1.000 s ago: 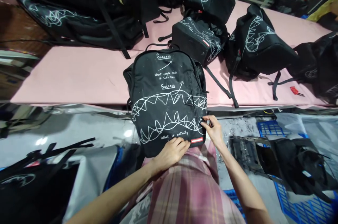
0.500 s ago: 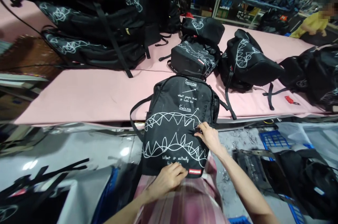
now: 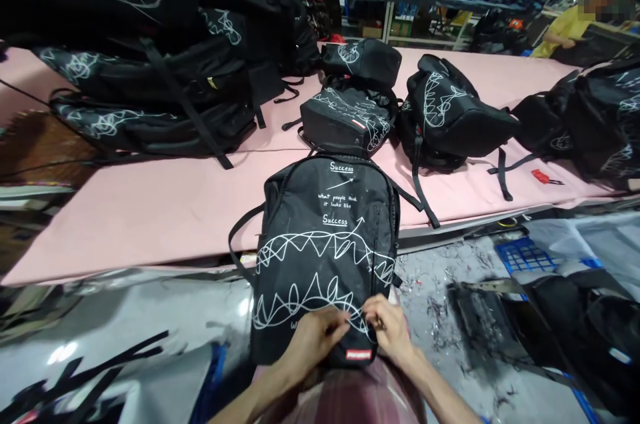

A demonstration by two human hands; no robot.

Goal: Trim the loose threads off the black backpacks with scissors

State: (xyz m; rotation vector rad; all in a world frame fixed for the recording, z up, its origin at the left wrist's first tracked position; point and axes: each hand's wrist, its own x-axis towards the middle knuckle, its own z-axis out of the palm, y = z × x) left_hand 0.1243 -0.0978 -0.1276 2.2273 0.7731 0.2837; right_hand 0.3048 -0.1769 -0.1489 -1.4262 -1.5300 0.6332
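Observation:
A black backpack (image 3: 305, 264) with white lettering, jagged scribbles and a small red label leans against the table edge, its lower end by my lap. My left hand (image 3: 317, 332) lies over its lower front, fingers bent and thumb closed against them. Close by on the right, my right hand (image 3: 387, 323) has its fingertips pinched at the backpack's lower right side. Whatever sits between the fingers of either hand is too small to make out. A vertical zip line runs down the right of the front panel.
Several black backpacks (image 3: 345, 121) stand on the pink table (image 3: 165, 211), with a tall stack (image 3: 175, 97) at left. Small red clippers (image 3: 543, 176) lie at right. Blue crates (image 3: 525, 256) and bags are on the littered floor. A person in yellow (image 3: 563, 34) is at far right.
My right hand has moved down along the backpack's right side. My left hand has lifted and shifted up, its fingers now near the right ones. The view has tilted slightly.

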